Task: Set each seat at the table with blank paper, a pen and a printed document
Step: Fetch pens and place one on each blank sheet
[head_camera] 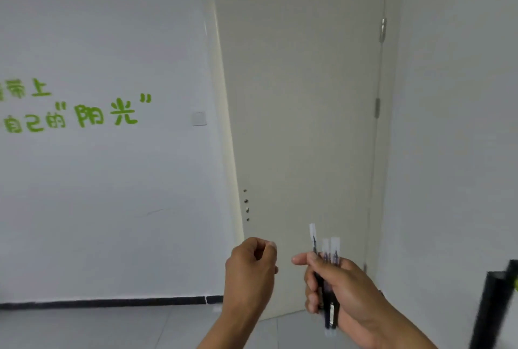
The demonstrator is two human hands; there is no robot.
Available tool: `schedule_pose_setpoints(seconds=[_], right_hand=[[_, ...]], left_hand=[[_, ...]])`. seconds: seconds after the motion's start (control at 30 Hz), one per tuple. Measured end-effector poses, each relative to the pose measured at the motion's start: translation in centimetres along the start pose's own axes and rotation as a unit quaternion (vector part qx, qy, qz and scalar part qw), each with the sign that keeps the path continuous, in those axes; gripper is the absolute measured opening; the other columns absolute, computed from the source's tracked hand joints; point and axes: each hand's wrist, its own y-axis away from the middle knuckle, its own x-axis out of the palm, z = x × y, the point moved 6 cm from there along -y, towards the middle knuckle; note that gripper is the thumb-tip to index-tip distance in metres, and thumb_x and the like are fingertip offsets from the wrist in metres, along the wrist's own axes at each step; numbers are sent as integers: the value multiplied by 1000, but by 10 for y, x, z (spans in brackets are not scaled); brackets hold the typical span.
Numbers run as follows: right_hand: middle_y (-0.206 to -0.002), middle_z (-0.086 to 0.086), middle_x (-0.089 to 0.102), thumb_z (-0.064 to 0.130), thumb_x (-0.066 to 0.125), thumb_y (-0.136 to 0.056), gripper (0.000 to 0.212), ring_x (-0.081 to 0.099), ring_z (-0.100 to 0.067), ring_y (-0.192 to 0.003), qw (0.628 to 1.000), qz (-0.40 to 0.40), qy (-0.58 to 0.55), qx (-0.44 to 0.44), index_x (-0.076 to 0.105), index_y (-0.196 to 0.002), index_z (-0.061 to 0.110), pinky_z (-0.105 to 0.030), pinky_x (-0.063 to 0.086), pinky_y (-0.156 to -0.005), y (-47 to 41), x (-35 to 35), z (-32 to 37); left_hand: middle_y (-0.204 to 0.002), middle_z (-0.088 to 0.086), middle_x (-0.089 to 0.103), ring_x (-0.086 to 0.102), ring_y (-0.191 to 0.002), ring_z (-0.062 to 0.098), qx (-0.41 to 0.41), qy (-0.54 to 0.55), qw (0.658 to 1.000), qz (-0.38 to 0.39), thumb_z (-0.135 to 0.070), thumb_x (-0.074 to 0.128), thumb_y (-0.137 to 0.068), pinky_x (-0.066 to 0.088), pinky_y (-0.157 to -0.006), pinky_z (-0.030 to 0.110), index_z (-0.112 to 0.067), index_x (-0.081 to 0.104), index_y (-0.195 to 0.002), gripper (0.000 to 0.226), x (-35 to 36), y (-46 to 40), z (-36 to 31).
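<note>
**Pens in hand, no tabletop in sight**

The right hand (344,289) is wrapped around a bundle of 3 capped pens (326,273), their clear caps standing up past the fingers and the dark barrels running down through the palm. The left hand (251,267), just to the left of it and not touching, is curled into a loose fist with thumb and forefinger pinched together; nothing shows between them, so it appears to hold nothing.

This looks like the pen step of the task: the pens are gathered and being carried, not yet laid out. No tabletop, seat, blank paper or printed document is in view, so how many seats are already set cannot be told. The next move likely calls for turning toward the table, then drawing 1 pen out of the bundle with the left hand and laying it at a seat, while the right hand keeps its grip on the other 2.

Beyond both hands stands a pale door (302,124), shut or nearly so, with a wall switch (199,118) above and left of the left hand and green lettering (75,113) on the wall farther left. A dark blurred object (493,309), which cannot be identified, sits at the frame edge right of the right hand. Nothing lies between the hands.
</note>
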Motion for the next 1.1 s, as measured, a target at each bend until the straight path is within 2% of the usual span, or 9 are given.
schedule_pose_setpoints(seconds=[0.17, 0.33, 0.47, 0.67, 0.87, 1.1], right_hand=[[-75, -16, 52, 27, 64, -102, 30, 50, -27, -59, 994, 90, 28, 49, 83, -105, 4, -39, 45, -56, -87, 33, -2], [-79, -15, 51, 37, 62, -105, 30, 47, -23, -60, 982, 161, 70, 73, 83, -109, 15, -38, 42, -57, -180, 87, -15], [-77, -11, 47, 39, 62, -105, 28, 41, -19, -59, 975, 184, 92, 82, 84, -110, 21, -35, 38, -57, -249, 126, -33], [-78, -10, 49, 32, 65, -107, 26, 43, -19, -61, 965, 207, 114, 113, 83, -116, 15, -33, 41, -58, -370, 194, -53], [-80, -16, 55, 29, 67, -105, 24, 53, -24, -63, 954, 248, 108, 132, 83, -115, 14, -38, 50, -59, -457, 266, -60], [-77, -13, 55, 30, 67, -104, 23, 52, -21, -61, 928, 327, 119, 131, 85, -110, 18, -35, 47, -59, -565, 352, -84]], left_hand=[[-84, -5, 77, 75, -73, 3, -28, -22, 997, -69, -28, 61, -106, 50, -58, 19, -20, 73, -88, 23, -26, -65, 20], [-83, -6, 77, 76, -75, 3, -58, -34, 988, -142, -28, 61, -106, 47, -58, 15, -22, 73, -89, 22, -66, -133, 48], [-82, -6, 77, 76, -73, 5, -73, -24, 982, -173, -27, 61, -106, 52, -63, 22, -21, 74, -89, 22, -96, -190, 81], [-80, -5, 77, 76, -70, 6, -99, 17, 974, -205, -26, 63, -104, 63, -75, 38, -17, 75, -87, 22, -150, -308, 130], [-82, -3, 78, 76, -70, 4, -99, 9, 969, -225, -25, 64, -105, 65, -76, 40, -14, 76, -90, 23, -206, -396, 144], [-83, -7, 78, 75, -70, 4, -121, -5, 949, -291, -26, 64, -105, 63, -74, 36, -18, 77, -90, 21, -276, -482, 186]])
